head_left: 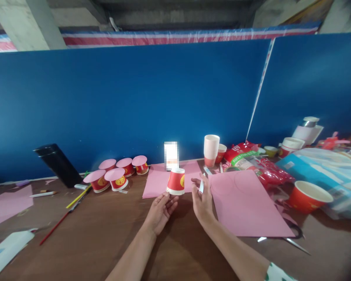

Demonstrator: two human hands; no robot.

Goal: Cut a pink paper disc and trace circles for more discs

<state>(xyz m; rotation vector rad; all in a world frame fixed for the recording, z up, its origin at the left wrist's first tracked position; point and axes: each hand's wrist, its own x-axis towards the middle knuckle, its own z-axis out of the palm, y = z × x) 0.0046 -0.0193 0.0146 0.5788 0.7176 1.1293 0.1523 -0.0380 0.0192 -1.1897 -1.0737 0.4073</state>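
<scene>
My left hand (pixel 161 210) is closed on the rim of a red paper cup (pixel 175 182). The cup is upside down, wide rim at the bottom, with a yellow print on its side. Right of it, my right hand (pixel 203 203) has its fingers curled around a small whitish strip (pixel 201 185), too blurred to name. That hand is apart from the cup. Behind the cup lies a stack of pink paper (pixel 155 179), and a larger pink sheet (pixel 242 203) lies right of my right hand.
At left stand several red cups topped with pink discs (pixel 114 174), near a black bottle (pixel 58 166). A tall cup stack (pixel 211 150), a red plastic bag (pixel 248 160), an orange-red cup (pixel 308 196) and scissors (pixel 296 245) are at right. A blue partition (pixel 152 97) stands behind.
</scene>
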